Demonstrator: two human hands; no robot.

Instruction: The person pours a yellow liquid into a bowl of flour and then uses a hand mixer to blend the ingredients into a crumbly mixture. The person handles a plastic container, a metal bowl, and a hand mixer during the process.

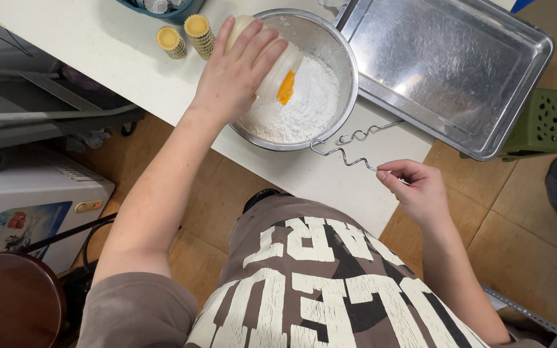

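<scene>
Your left hand (236,74) was wrapped over a pale plastic cup (272,67), fingers closed around its side, tipping it mouth-down over the steel mixing bowl (340,55) directly beneath. An orange-yellow yolk (285,88) was sliding from the cup's lip toward the white flour (307,103) heaped in that bowl. You did well to keep the rim low and inside the bowl wall; a slow, steady tilt looked the safest way to land the yolk on the flour rather than against the bare metal.

Your right hand (417,187) was nearly closed, thumb and fingertips pinching one end of a bent wire whisk (349,151) that lay on the white counter (98,45), its other end just beside the bowl.

Beyond your right hand sat an empty steel baking tray (459,64), touching the bowl. Beyond your left hand stood two stacks of ridged yellow cups (188,35), and past them the edge of a teal tub (162,9) whose contents I could not make out.
</scene>
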